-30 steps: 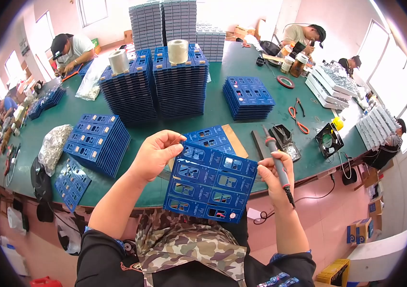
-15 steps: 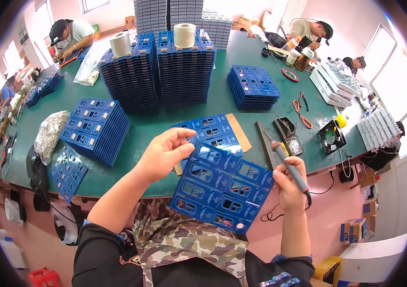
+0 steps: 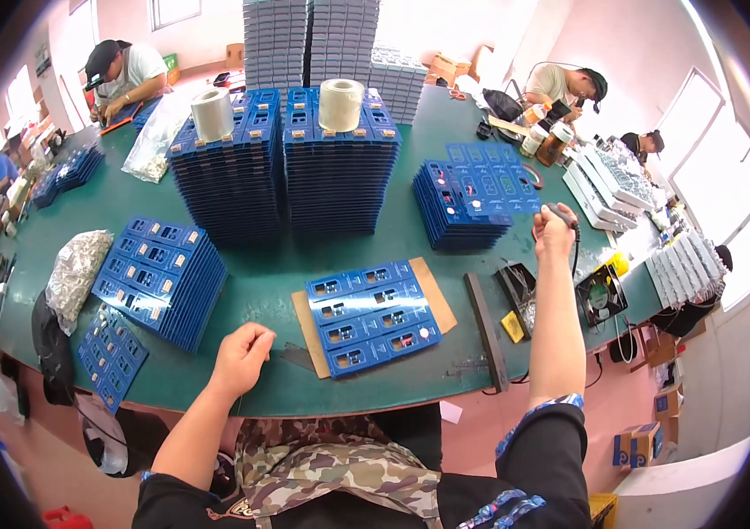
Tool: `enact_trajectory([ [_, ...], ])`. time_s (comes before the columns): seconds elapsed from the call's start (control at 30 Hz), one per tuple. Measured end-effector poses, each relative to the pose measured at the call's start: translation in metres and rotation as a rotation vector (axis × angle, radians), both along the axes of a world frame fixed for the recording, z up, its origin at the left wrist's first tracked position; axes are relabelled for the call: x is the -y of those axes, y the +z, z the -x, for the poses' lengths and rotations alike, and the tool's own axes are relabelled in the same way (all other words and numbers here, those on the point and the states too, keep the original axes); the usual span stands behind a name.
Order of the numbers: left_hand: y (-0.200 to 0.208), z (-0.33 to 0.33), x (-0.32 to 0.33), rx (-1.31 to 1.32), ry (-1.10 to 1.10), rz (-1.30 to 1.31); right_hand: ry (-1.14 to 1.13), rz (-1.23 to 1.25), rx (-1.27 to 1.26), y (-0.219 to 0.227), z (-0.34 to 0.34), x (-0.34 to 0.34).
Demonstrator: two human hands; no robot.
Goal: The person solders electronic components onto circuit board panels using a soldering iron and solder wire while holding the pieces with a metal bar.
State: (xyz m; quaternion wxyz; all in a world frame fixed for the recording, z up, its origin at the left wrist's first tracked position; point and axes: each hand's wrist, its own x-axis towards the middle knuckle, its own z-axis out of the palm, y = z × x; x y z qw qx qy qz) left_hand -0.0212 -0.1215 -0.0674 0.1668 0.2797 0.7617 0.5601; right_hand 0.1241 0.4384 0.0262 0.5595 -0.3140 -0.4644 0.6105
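My right hand (image 3: 554,233) is stretched out to the back right. It grips the edge of a blue circuit board panel (image 3: 491,179) above a short stack of like panels (image 3: 458,231). The dark handle of a soldering iron (image 3: 560,212) is in that same hand, its cord hanging down past the wrist. Near the table's front edge my left hand (image 3: 242,360) is closed; whatever its fingers hold is too small to make out. To the right of it another blue panel (image 3: 373,319) with cut-outs lies on brown cardboard (image 3: 432,295).
Two tall panel stacks (image 3: 225,189) carry white rolls (image 3: 339,104). Left are another stack (image 3: 159,282), a loose panel (image 3: 113,357) and a bag of small parts (image 3: 78,278). A dark bar (image 3: 486,335), a parts box (image 3: 518,291) and a fan (image 3: 600,295) stand right. Co-workers sit beyond.
My right hand has carried the panel and soldering iron from in front of me to the back-right stack. My left hand has drawn back and closed. The panel on the cardboard is now uncovered.
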Motion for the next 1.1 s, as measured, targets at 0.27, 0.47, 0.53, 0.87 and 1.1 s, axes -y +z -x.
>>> enact_trajectory([
  [0.27,0.002,-0.001,0.005,0.114,-0.034,-0.104,-0.017,0.084,0.041,-0.032,0.035,-0.006],
  [0.47,0.001,0.002,0.004,0.155,-0.044,-0.123,0.01,0.085,0.051,-0.038,0.038,-0.002],
  [0.53,0.001,0.002,0.003,0.16,-0.049,-0.132,0.012,0.089,0.057,-0.039,0.037,-0.001],
  [0.87,0.001,0.003,0.004,0.149,-0.058,-0.127,0.018,0.076,0.096,-0.043,0.034,0.001],
  [1.1,0.0,0.001,0.007,0.15,-0.059,-0.123,-0.045,-0.266,0.32,-0.061,0.025,-0.001],
])
